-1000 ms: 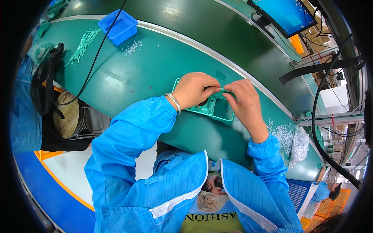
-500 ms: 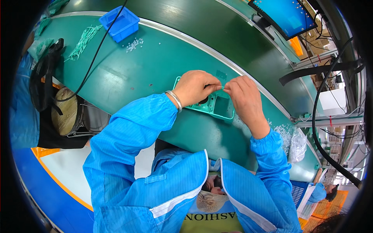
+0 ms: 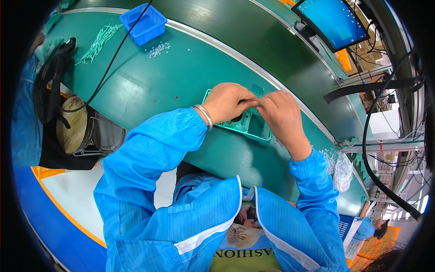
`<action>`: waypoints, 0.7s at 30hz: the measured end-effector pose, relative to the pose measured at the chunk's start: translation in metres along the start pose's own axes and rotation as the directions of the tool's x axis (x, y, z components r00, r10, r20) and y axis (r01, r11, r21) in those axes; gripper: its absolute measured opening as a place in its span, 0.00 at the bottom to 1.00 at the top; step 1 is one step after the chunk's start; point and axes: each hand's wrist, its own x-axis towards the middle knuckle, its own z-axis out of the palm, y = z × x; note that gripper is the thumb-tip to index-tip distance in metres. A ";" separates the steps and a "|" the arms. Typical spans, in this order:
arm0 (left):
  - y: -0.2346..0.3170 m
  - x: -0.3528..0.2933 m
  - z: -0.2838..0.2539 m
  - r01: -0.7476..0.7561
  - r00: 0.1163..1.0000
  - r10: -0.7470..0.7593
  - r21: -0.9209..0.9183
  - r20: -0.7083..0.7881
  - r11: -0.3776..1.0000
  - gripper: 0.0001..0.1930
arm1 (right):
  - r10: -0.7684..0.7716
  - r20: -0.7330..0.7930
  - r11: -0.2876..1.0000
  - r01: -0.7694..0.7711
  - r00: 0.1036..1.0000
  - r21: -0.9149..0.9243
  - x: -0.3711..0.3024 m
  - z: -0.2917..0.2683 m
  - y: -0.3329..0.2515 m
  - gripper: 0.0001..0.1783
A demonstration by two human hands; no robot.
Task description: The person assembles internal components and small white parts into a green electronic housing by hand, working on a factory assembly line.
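Note:
Over a light green plastic tray-like housing [image 3: 242,131] on the bench, my two hands meet fingertip to fingertip. My left hand [image 3: 228,102], with a silver bangle at the wrist, is closed in a pinch. Opposite it, my right hand [image 3: 282,116] pinches as well, its fingertips touching or nearly touching the left ones. Whatever small piece lies between the fingers is hidden. The housing has compartments and a dark round spot under the left hand; my hands cover its middle and far side.
A blue bin [image 3: 144,26] stands at the far left, beside small clear pieces [image 3: 159,49] and thin green strips [image 3: 100,43]. On the right are a clear plastic bag [image 3: 343,174] and more scattered pieces. A black cable [image 3: 117,58] hangs across the left. Other people sit at both sides.
My right hand has shifted slightly left, closing the small gap to my left fingertips. A tiny pale piece that showed between them is now hidden. The view has shifted slightly.

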 end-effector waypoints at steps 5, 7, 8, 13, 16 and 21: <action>-0.002 -0.001 0.001 0.016 1.000 -0.016 -0.032 -0.007 0.999 0.08 | -0.055 -0.034 0.998 0.055 0.998 -0.005 -0.003 -0.004 -0.001 0.08; -0.002 -0.001 0.000 0.023 1.000 -0.023 -0.035 0.009 0.999 0.08 | -0.072 -0.031 0.997 0.071 0.997 -0.028 -0.002 -0.005 -0.001 0.08; -0.002 -0.001 0.000 0.025 1.000 -0.025 -0.036 0.008 0.999 0.08 | -0.073 -0.030 0.997 0.073 0.997 -0.027 -0.002 -0.005 -0.001 0.08; 0.000 0.000 -0.001 0.082 0.996 -0.079 -0.065 0.039 0.995 0.09 | -0.043 -0.095 0.999 0.042 0.995 -0.012 -0.003 -0.004 0.000 0.08; 0.000 0.001 0.000 0.075 0.997 -0.073 -0.058 0.028 0.995 0.09 | 0.046 -0.144 0.998 -0.041 0.989 0.037 -0.003 -0.004 0.001 0.09; -0.002 0.000 0.002 0.113 0.993 -0.111 -0.066 0.041 0.991 0.09 | 0.090 -0.096 0.995 -0.085 0.991 0.052 -0.002 -0.008 -0.007 0.09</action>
